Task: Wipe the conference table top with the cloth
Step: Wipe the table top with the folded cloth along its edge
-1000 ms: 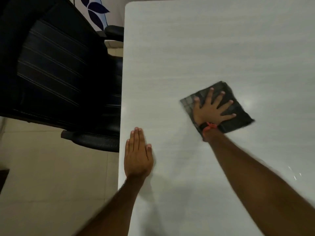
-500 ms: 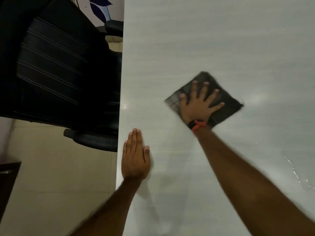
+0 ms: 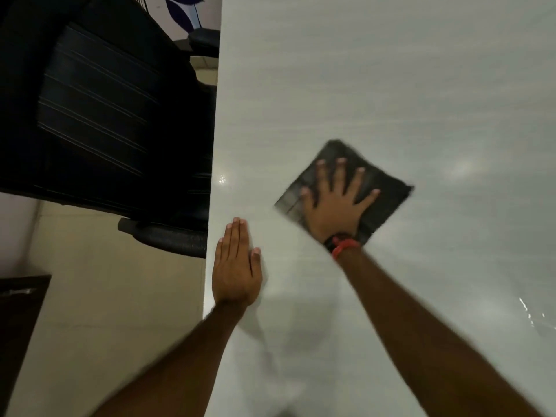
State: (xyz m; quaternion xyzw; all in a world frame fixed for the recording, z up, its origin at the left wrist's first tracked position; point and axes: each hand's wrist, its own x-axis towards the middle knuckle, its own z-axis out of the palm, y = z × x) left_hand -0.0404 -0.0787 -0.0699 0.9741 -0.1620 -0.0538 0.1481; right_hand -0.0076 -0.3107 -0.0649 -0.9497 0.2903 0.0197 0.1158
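Note:
The white conference table top (image 3: pixel 361 70) fills the right side of the head view. On it lies a dark, folded cloth (image 3: pixel 383 189), roughly square and turned like a diamond. My right hand (image 3: pixel 334 206) presses flat on the cloth with fingers spread, a red band at the wrist. My left hand (image 3: pixel 236 272) rests palm down on the table near its left edge, fingers straight and together, holding nothing. The cloth sits up and to the right of my left hand.
A black office chair (image 3: pixel 99 115) stands against the table's left edge, its armrest (image 3: pixel 168 236) close to my left hand. Beige floor tiles (image 3: pixel 105 296) and a dark cabinet (image 3: pixel 18 311) lie lower left. Wet glints (image 3: pixel 529 314) show at the table's right.
My right hand has slid the cloth leftward across the table, closer to my left hand. The left hand has stayed planted at the edge.

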